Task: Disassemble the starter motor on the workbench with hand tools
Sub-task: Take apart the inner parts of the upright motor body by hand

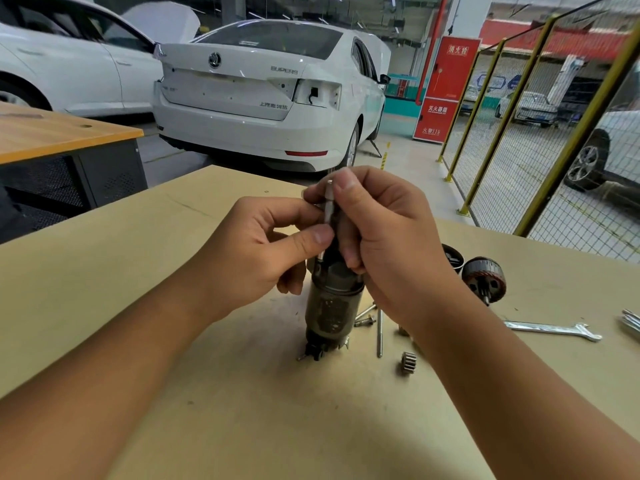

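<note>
The dark cylindrical starter motor body (332, 313) stands upright on the beige workbench (173, 289), near its middle. A thin silver through bolt (328, 206) sticks up from its top. My left hand (256, 258) pinches the bolt's lower part between thumb and fingers. My right hand (377, 230) holds the bolt's upper end with thumb and forefinger, its other fingers curled against the motor's top. The join between bolt and housing is hidden by my fingers.
To the right on the bench lie a long bolt (380, 332), a short bolt (365, 320), a small pinion gear (409, 363), the armature (485, 278), a round cap (453, 258) and an open-ended spanner (554, 330). A white car (263, 95) stands beyond the bench.
</note>
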{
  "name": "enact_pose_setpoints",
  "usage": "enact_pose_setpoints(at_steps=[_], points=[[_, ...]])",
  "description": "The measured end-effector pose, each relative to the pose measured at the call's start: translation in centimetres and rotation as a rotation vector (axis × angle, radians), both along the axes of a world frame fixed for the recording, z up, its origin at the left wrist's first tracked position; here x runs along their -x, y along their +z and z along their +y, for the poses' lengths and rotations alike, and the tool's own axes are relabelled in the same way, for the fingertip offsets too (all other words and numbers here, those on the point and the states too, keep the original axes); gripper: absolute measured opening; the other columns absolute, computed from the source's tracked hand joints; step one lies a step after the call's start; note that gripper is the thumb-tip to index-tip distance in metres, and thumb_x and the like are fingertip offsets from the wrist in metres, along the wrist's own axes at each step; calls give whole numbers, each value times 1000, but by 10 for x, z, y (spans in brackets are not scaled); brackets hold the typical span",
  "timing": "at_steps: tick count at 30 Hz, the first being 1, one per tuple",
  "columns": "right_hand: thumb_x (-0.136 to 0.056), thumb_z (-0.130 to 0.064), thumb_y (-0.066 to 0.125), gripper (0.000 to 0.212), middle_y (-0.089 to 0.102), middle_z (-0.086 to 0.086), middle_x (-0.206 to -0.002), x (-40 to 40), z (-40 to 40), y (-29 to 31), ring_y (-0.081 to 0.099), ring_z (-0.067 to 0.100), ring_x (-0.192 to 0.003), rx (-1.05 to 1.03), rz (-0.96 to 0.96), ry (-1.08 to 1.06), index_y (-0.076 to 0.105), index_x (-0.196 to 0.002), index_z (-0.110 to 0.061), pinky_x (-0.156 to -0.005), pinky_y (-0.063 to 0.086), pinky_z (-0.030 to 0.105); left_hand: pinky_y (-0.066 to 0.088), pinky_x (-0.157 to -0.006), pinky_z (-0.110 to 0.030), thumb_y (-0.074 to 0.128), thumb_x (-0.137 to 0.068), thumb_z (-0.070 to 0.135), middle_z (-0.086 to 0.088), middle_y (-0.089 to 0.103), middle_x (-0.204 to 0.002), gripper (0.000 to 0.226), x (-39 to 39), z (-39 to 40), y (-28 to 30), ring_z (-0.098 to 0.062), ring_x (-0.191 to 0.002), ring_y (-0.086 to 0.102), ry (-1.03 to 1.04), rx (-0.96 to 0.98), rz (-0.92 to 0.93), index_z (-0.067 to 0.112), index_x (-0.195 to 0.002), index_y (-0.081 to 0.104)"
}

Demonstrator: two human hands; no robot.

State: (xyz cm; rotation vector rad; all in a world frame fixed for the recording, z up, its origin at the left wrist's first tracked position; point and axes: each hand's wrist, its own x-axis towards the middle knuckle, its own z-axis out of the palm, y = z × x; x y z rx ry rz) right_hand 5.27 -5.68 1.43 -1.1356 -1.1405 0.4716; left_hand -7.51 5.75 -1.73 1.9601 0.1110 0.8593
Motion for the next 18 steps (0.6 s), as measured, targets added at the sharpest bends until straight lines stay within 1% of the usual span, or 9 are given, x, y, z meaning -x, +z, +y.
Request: enact_pose_setpoints(at_steps=[1, 3, 5, 7, 9, 12, 15, 17, 18], points=[[-107, -20, 52, 29, 57, 19, -62, 0, 0, 0, 41, 10, -40, 0, 18, 10, 69, -96, 1, -60, 40, 39, 50, -47, -28, 67, -95, 26, 3, 69, -77, 10, 0, 0, 0, -19, -49, 59, 5, -9, 1, 24, -96, 77], [-104, -23, 54, 28, 61, 18, -64, 0, 0, -1, 42, 11, -40, -15, 59, 43, 68, -98, 1, -60, 40, 38, 48, -48, -24, 70, -93, 28, 2, 68, -79, 10, -1, -1, -1, -16, -49, 57, 3, -12, -7, 20, -97, 75], [-96, -28, 62, 26, 69, 18, -75, 1, -1, 0, 43, 8, -40, -30, 71, 50, 65, -96, -3, -54, 42, 32, 47, -48, -23, 71, -87, 30, 2, 68, -82, 15, -2, -3, -1, -14, -49, 57, 13, 11, -16, 17, -96, 74], [-96, -25, 65, 19, 70, 28, -92, 1, -1, 0, 44, 5, -40, -28, 28, 26, 64, -92, -6, -48, 40, 26, 48, -48, -24, 74, -87, 31, 2, 69, -81, 17, -2, -4, -1, -15, -49, 57, 27, 22, -26, 16, -96, 75], [-103, -18, 57, 18, 72, 25, -99, 1, 0, 0, 43, 6, -40, -25, 9, 19, 67, -92, -7, -53, 41, 31, 48, -48, -26, 73, -91, 27, 3, 71, -78, 12, -1, -3, -1, -17, -47, 57, 25, 26, -37, 18, -98, 78], [-107, -16, 50, 25, 72, 24, -96, 0, -1, 0, 40, 7, -38, -23, 47, 44, 70, -96, -9, -61, 39, 38, 48, -48, -26, 73, -91, 23, 2, 70, -75, 11, -1, -2, 0, -18, -47, 57, 22, 31, -37, 17, -99, 78], [-98, -27, 61, 19, 69, 25, -88, 0, -1, -1, 43, 6, -40, -32, 54, 62, 71, -95, -12, -53, 42, 29, 48, -49, -26, 74, -85, 29, 1, 68, -82, 20, 0, -2, 0, -17, -50, 57, 9, 44, -22, 13, -97, 75], [-92, -31, 66, 23, 62, 33, -84, 0, -1, -2, 45, 5, -41, -30, 27, 26, 70, -91, -8, -47, 40, 23, 48, -49, -26, 77, -85, 27, 1, 67, -84, 18, 0, -1, 0, -17, -51, 57, 10, 40, -11, 13, -95, 72], [-94, -30, 65, 24, 60, 34, -80, 0, 0, -2, 44, 5, -41, -30, 11, 16, 70, -91, -6, -46, 40, 23, 48, -49, -27, 78, -85, 25, 0, 67, -85, 17, 0, 0, 0, -18, -51, 57, 16, 41, -9, 13, -95, 72]])
